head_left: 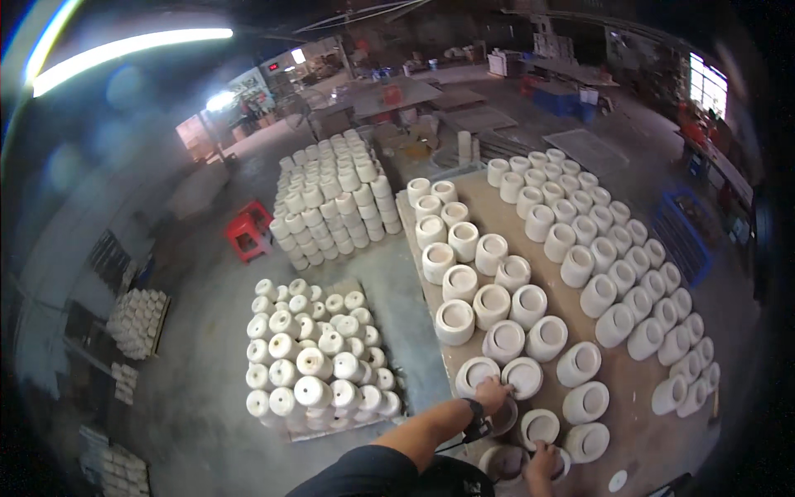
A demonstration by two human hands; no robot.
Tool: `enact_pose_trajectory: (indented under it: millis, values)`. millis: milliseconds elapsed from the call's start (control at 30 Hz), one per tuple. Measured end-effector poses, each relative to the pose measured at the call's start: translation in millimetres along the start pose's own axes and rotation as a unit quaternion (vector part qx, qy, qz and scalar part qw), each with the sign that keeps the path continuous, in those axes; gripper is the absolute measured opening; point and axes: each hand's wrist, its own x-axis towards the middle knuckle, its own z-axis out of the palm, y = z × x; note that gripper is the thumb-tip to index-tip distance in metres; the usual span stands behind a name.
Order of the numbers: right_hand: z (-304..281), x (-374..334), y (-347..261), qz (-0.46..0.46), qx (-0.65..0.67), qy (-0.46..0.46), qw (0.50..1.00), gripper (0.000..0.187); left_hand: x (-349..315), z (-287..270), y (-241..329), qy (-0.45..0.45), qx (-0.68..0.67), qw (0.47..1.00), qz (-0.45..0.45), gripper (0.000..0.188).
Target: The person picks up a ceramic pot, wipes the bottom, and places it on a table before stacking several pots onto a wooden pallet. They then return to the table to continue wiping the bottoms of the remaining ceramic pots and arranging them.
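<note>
My left hand [492,395], with a black band on its wrist, is at the near left part of the table. Its fingers bend down at the rims of two white cylindrical plaster moulds, the left mould [474,376] and the right mould [522,378]. Closer to me, my right hand [542,462] is closed at the near edge of another plaster mould [540,429]; its fingertips are partly hidden. This mould tilts toward me, its round top facing up. A darker-topped mould [503,465] stands beside my right hand.
Rows of similar moulds [614,325] fill the table's right side; bare brown tabletop [530,228] runs between groups. A small white disc [618,480] lies at the near edge. Left of the table stand two mould stacks, one nearer [313,392] and one farther [339,195], plus red stools [248,229].
</note>
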Motion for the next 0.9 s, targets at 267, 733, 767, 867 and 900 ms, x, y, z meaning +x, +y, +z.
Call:
enact_pose_trajectory:
  millis: [267,733,767,867,900]
  values:
    - [-61,-5,-42,0.016,0.025,-0.076,0.997,0.045,13,6,-4,0.004,0.014,1.0,0.009,0.038]
    - [-29,19,-18,-0.069,0.001,-0.008,0.998,0.047,13,2,-3,-0.006,-0.005,1.0,0.019,0.041]
    - [-27,18,-16,-0.07,0.003,-0.01,0.998,0.049,15,3,-3,-0.006,-0.002,1.0,0.022,0.041]
    - [-22,17,-8,-0.073,0.003,-0.012,0.997,0.053,19,20,-16,-0.005,0.029,0.998,0.048,0.043]
    - [-19,13,-2,-0.068,0.005,-0.011,0.998,0.055,20,27,-16,0.01,0.047,0.997,0.067,0.042]
